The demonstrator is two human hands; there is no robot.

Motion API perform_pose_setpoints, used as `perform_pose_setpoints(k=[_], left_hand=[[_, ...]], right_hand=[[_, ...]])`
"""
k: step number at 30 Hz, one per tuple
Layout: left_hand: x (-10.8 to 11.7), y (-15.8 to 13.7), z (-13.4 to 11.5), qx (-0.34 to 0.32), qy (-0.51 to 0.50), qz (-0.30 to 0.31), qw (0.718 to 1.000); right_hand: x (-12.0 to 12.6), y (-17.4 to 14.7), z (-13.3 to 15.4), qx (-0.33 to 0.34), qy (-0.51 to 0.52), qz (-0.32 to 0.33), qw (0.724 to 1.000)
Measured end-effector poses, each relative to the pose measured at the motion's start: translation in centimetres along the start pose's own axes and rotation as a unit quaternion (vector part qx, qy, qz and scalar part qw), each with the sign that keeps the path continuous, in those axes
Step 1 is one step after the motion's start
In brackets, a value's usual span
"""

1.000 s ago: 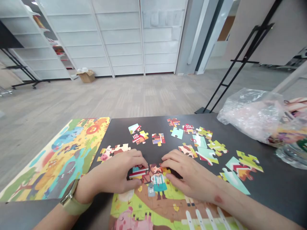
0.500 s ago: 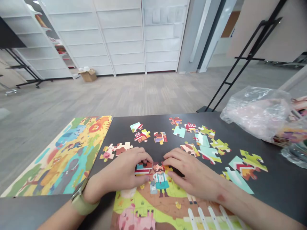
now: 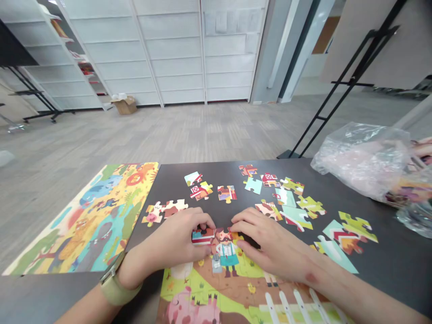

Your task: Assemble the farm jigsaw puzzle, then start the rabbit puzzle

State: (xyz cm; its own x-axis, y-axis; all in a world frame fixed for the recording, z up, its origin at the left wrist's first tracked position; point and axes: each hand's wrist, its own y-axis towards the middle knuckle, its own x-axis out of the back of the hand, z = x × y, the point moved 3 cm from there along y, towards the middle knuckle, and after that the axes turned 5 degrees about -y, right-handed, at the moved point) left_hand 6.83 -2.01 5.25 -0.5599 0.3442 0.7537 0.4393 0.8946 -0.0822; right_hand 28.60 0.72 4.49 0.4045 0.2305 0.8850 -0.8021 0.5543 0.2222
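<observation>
A partly assembled farm jigsaw puzzle (image 3: pixel 229 288) lies on the dark table in front of me, showing a farmer, a pink pig and a white fence. At its far left edge, my left hand (image 3: pixel 184 236) has curled fingers and thumb about a red, white and blue puzzle piece (image 3: pixel 203 236). My right hand (image 3: pixel 261 234) bends over the far edge right of the farmer's head, fingertips and thumb on a puzzle piece (image 3: pixel 236 236) mostly hidden beneath it. Beyond my hands lie loose puzzle pieces, among them a cow-head piece (image 3: pixel 154 213) and a barn piece (image 3: pixel 227 193).
To the left lies a colourful animal picture sheet (image 3: pixel 97 216). Several loose pieces (image 3: pixel 293 216) spread over the table's right side. A clear plastic bag (image 3: pixel 364 157) sits at the far right. Past the table's far edge stand a black easel (image 3: pixel 344 85) and white cabinets (image 3: pixel 172 49).
Both hands keep almost the same place and grip on the puzzle. The whole view has shifted very slightly; no piece has visibly moved.
</observation>
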Motion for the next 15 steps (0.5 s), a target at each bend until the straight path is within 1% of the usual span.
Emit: perform_pose_setpoints(k=[7,11,13,15], left_hand=[[-0.22,-0.25,-0.10,0.009,-0.009,-0.016,1.000],[-0.09,-0.42,-0.35,0.007,-0.018,-0.015,1.000],[0.08,-0.51,-0.44,0.007,-0.062,-0.004,0.998],[0.33,-0.57,-0.42,0.006,-0.125,0.022,0.992]], right_hand=[[-0.01,0.22,0.15,-0.010,0.000,0.014,1.000],[0.03,0.02,0.10,-0.008,0.003,0.013,1.000],[0.06,-0.05,0.08,-0.010,0.006,0.014,1.000],[0.09,-0.05,0.10,-0.014,0.006,0.017,1.000]])
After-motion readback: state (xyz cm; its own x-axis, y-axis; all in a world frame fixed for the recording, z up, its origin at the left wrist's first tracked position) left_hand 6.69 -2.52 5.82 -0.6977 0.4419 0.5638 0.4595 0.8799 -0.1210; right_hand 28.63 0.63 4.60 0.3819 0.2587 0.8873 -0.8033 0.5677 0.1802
